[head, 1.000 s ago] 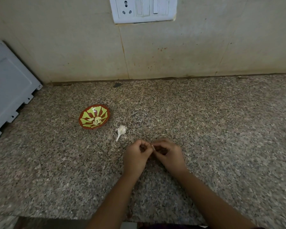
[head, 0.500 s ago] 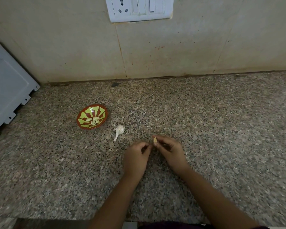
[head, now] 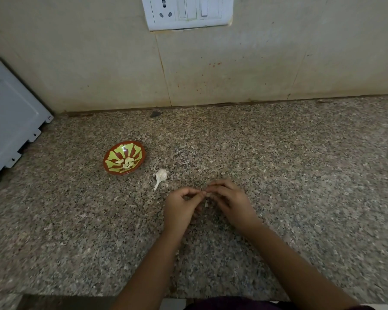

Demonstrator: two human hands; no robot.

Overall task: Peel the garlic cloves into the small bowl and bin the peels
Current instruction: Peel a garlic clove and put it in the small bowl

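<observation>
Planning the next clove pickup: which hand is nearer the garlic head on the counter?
Left. The left hand is just right of the garlic head and nearer the person, not touching it; the right hand is farther right, beyond the left hand.

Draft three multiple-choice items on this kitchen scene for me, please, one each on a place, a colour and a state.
1. Where is the garlic head?
A. In the bowl
B. On the counter, right of the bowl
C. Against the wall

2. What colour is the bowl's rim?
A. Red-brown
B. Blue
C. White

3. What are the hands doing?
A. Lying flat on the counter
B. Reaching into the bowl
C. The left hand and right hand pinch a clove between their fingers

Answers: B, the garlic head lies on the stone beside the bowl; A, a red-brown band rings the yellow-green pattern; C, both hands' curled fingers meet on the small pale piece.
</observation>
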